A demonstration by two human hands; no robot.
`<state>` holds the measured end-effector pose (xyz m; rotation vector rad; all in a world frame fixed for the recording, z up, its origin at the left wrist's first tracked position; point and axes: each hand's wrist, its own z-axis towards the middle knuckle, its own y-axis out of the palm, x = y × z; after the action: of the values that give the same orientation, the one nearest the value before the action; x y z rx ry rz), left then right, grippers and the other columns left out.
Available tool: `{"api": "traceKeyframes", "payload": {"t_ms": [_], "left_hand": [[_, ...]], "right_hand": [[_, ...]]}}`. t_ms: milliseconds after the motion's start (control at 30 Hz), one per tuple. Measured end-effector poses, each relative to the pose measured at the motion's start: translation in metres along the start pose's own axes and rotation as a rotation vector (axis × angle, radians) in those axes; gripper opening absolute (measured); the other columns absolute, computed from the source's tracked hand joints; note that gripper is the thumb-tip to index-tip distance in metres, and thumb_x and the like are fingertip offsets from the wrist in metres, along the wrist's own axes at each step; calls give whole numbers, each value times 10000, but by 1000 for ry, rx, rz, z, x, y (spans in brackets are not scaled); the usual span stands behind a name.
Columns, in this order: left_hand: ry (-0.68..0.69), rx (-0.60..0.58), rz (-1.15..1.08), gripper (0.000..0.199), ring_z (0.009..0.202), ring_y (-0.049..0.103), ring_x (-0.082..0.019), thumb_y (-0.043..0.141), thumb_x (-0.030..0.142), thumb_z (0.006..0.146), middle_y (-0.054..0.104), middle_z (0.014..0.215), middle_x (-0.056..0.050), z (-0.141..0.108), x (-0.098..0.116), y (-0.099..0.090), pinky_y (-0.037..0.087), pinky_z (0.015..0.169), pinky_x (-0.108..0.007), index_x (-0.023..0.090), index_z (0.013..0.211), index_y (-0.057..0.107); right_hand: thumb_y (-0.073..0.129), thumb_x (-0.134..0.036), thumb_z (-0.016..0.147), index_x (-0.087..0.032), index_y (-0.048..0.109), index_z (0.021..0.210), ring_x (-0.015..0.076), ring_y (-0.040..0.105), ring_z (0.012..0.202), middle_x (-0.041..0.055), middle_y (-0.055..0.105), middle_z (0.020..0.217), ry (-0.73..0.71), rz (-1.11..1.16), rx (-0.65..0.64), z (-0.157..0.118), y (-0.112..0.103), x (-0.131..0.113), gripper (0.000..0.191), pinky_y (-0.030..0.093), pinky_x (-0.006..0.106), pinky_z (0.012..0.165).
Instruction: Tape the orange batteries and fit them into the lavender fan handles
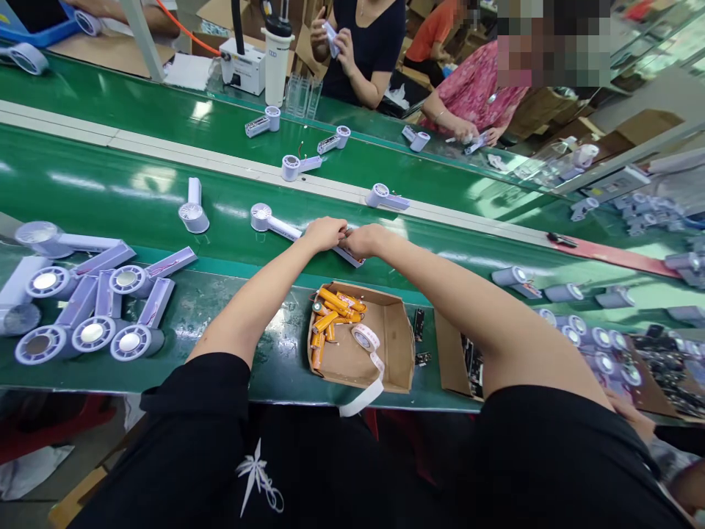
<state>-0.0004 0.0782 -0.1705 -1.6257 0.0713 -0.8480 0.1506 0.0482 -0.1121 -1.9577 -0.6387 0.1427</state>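
Both hands meet over the green conveyor belt, in front of my body. My left hand (326, 234) has its fingers bent together, near the handle of a pale purple handheld fan (282, 228). Beside it, my right hand (364, 241) is closed, its fingertips close to the left ones. Below the hands, the end of a pale purple handle (349, 256) sticks out, with something orange at its tip. What the fingertips pinch is too small to make out. An open cardboard box (405, 353) nearer to me holds several orange batteries (333, 312) and a roll of white tape (366, 338).
Several fan housings (129, 342) lie on the left of the bench. More fan parts (606, 360) and dark boards (666, 367) are at the right. Another fan (194, 209) lies on the belt (99, 184). Across it, people handle parts.
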Motion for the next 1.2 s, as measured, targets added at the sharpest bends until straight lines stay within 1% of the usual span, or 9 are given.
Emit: {"api": "traceKeyframes", "payload": {"t_ms": [67, 133, 400, 600, 833, 967, 1033, 1100, 1200], "left_hand": [[13, 1, -5, 139, 1093, 735, -282, 651, 277, 995, 820, 1130, -61, 2, 2, 2, 512, 882, -349, 283, 1050, 779], [23, 1, -11, 131, 1099, 733, -282, 653, 277, 1000, 819, 1134, -62, 5, 4, 3, 508, 891, -350, 278, 1042, 777], [33, -6, -21, 114, 1091, 735, -282, 652, 288, 1023, 816, 1145, -60, 8, 11, 7, 499, 870, -355, 268, 1026, 764], [21, -21, -30, 122, 1100, 732, -286, 663, 290, 1014, 818, 1153, -54, 10, 18, 8, 518, 893, -360, 282, 1055, 777], [15, -44, -37, 151, 1167, 727, -318, 656, 262, 1008, 811, 1200, -78, 13, 28, 10, 530, 918, -386, 272, 1084, 786], [10, -51, -41, 132, 1157, 732, -295, 670, 265, 1004, 813, 1206, -61, 14, 32, 10, 523, 910, -359, 278, 1075, 780], [9, -51, -42, 137, 1158, 733, -296, 663, 267, 1006, 812, 1211, -60, 14, 34, 11, 519, 906, -356, 280, 1078, 779], [8, -50, -41, 142, 1164, 734, -301, 654, 268, 1007, 811, 1208, -64, 15, 35, 11, 517, 906, -359, 281, 1073, 779], [3, -51, -35, 151, 1179, 731, -307, 639, 278, 1015, 808, 1215, -67, 17, 38, 13, 516, 913, -365, 284, 1069, 780]], "right_hand": [[606, -222, 1004, -282, 806, 1294, 345, 784, 1178, 149, 810, 1310, 9, -93, -98, -8, -1, -1, 357, 582, 439, 935], [533, -233, 1055, -280, 771, 1370, 366, 772, 1206, 174, 786, 1355, 32, -124, -126, -15, -2, -3, 398, 578, 449, 922], [446, -281, 1130, -283, 736, 1375, 324, 778, 1127, 162, 767, 1333, 64, -94, -58, -34, 7, 0, 379, 558, 389, 862], [494, -236, 1089, -220, 713, 1412, 313, 771, 1125, 175, 766, 1317, 74, -43, -21, -44, 21, 11, 390, 551, 374, 867], [464, -154, 1003, -200, 756, 1407, 268, 747, 1191, 125, 799, 1341, 43, 121, 96, -44, 44, 34, 501, 540, 340, 968], [478, -171, 971, -211, 764, 1392, 281, 770, 1089, 120, 820, 1276, 0, 109, 181, -47, 54, 42, 511, 538, 353, 886], [504, -179, 957, -199, 720, 1436, 286, 777, 999, 118, 840, 1189, 44, 144, 251, -48, 57, 43, 526, 525, 351, 825], [531, -216, 968, -166, 721, 1389, 295, 775, 951, 125, 848, 1104, 133, 207, 309, -48, 59, 43, 464, 513, 348, 788], [580, -356, 1016, -170, 783, 1162, 314, 775, 998, 143, 846, 1094, 242, 284, 297, -45, 58, 41, 312, 518, 347, 792]]}}
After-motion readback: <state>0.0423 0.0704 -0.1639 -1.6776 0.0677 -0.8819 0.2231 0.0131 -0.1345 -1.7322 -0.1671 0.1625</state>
